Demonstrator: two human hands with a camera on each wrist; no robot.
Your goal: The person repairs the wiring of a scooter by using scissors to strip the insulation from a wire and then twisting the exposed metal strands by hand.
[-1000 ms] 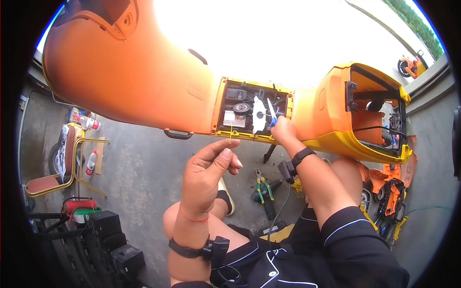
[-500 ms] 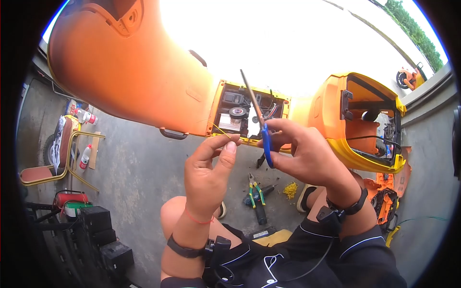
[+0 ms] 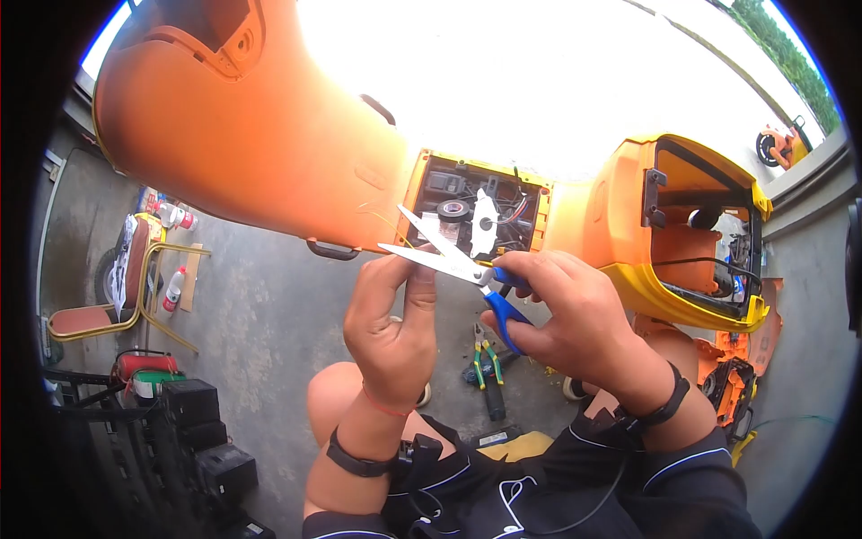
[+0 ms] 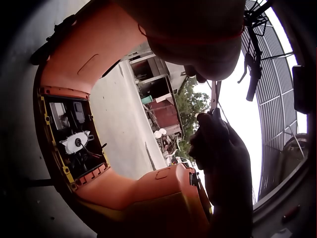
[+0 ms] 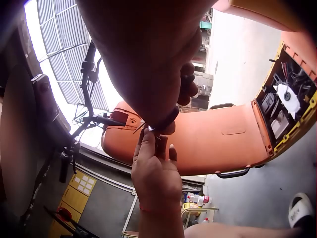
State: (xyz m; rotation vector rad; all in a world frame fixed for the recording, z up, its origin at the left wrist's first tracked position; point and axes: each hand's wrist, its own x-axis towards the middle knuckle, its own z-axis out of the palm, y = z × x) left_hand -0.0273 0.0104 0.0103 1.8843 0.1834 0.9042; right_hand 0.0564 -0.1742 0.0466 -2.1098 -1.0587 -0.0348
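Observation:
My left hand (image 3: pixel 388 314) pinches a thin yellow strand (image 3: pixel 392 228) between thumb and forefinger; its free end rises past the fingertips. My right hand (image 3: pixel 588 319) holds scissors (image 3: pixel 506 316) by their blue handles. The blades are spread and overlap the left fingertips and the strand's lower part in the head view. Just beyond the hands is the open compartment (image 3: pixel 409 205) of an orange scooter body (image 3: pixel 260 135), with a roll of black tape (image 3: pixel 453 211) and a white plate-like piece (image 3: pixel 484 235) inside. In the right wrist view, the left hand (image 5: pixel 157 181) meets the scissors' handle.
Pliers with green-yellow handles (image 3: pixel 488 364) and a dark power tool (image 3: pixel 495 402) lie on the floor below the hands. A chair (image 3: pixel 90 322) and bottles (image 3: pixel 173 289) stand left, black boxes (image 3: pixel 226 472) lower left. Orange parts (image 3: pixel 725 382) lie at right.
My right hand has brought the scissors back from the compartment to the left hand, and the blades have spread apart. The left hand still pinches the yellow strand.

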